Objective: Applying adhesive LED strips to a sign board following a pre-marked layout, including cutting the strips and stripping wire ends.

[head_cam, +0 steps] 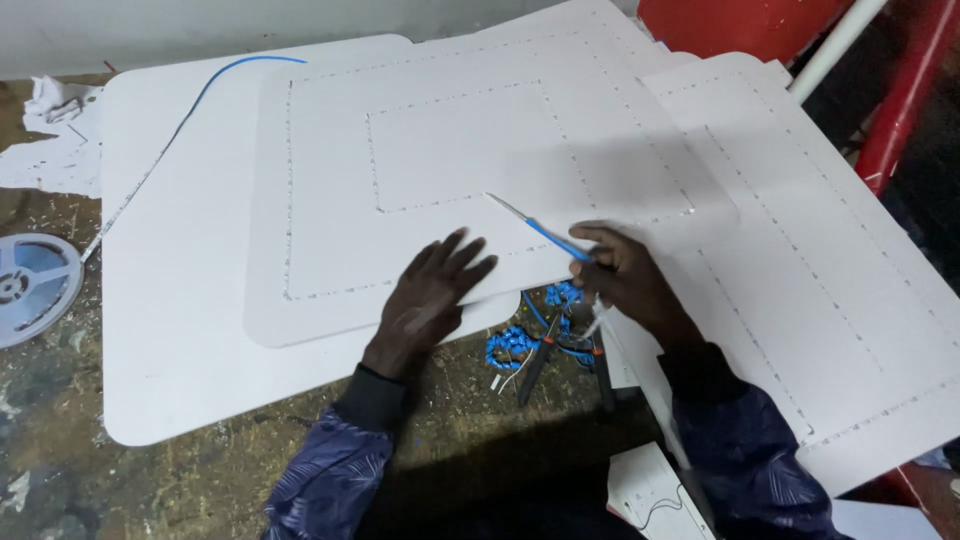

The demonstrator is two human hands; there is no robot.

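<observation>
**Wire held at the panel's dotted line**

Your left hand (pixel 432 295) lies flat, fingers spread, pinning the top white panel (pixel 400 180). Your right hand (pixel 625 275) pinches a blue wire (pixel 545 235), its bare tip resting on the panel by the inner dotted rectangle. You seem to be placing the wire; next calls for steady aim. Three panels overlap on the bench (pixel 60 450); one reel (pixel 30 285), one pair of pliers (pixel 540 360).

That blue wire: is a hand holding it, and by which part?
Yes. The right hand pinches the blue wire near its lower end. The left hand holds nothing, pressing flat on the white board.
</observation>
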